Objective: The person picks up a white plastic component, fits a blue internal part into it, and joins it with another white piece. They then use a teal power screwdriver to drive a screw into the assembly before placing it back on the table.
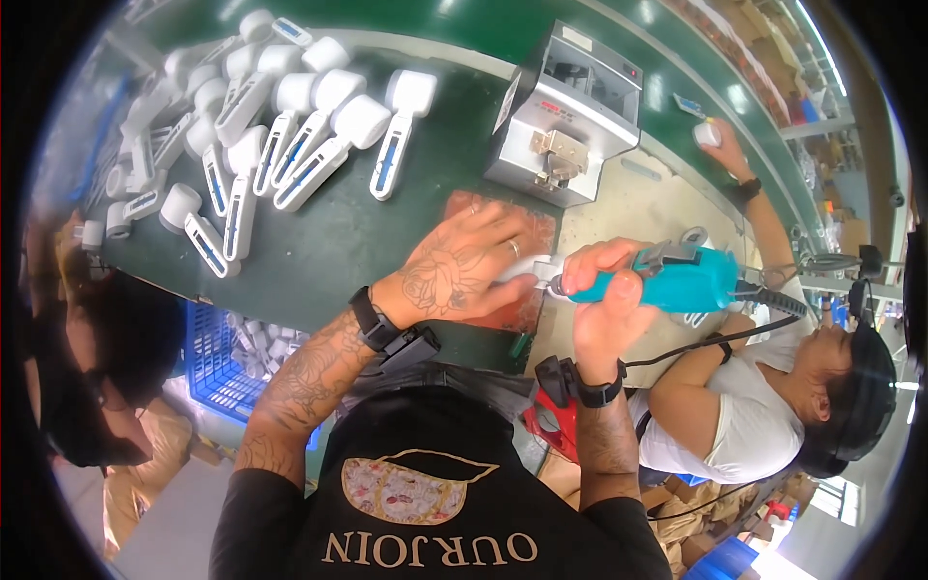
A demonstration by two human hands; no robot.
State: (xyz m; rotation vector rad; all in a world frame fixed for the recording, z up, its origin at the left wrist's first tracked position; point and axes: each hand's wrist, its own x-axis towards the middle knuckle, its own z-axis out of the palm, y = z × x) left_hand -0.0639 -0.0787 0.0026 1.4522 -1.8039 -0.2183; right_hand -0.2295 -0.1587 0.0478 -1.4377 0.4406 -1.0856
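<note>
My left hand [456, 263] lies over a reddish-orange mat [543, 230], fingers closed on a white plastic piece [528, 271] that they mostly hide. My right hand [607, 295] is wrapped round a teal electric screwdriver [698, 280]. The screwdriver's tip points left and meets the white piece, or nearly so; the exact contact is too small to tell. Several white scoop-shaped devices [314, 174] with round heads and blue-marked handles are heaped on the dark green table [338, 242] at the far left.
A grey metal machine [570, 111] stands beyond my hands. Below the table's left edge, a blue crate [211, 358] holds white parts. The screwdriver's black cable [677, 356] trails past my right wrist. A co-worker [735, 416] at right holds a white cup-like part [707, 135]; another person [106, 338] is at left.
</note>
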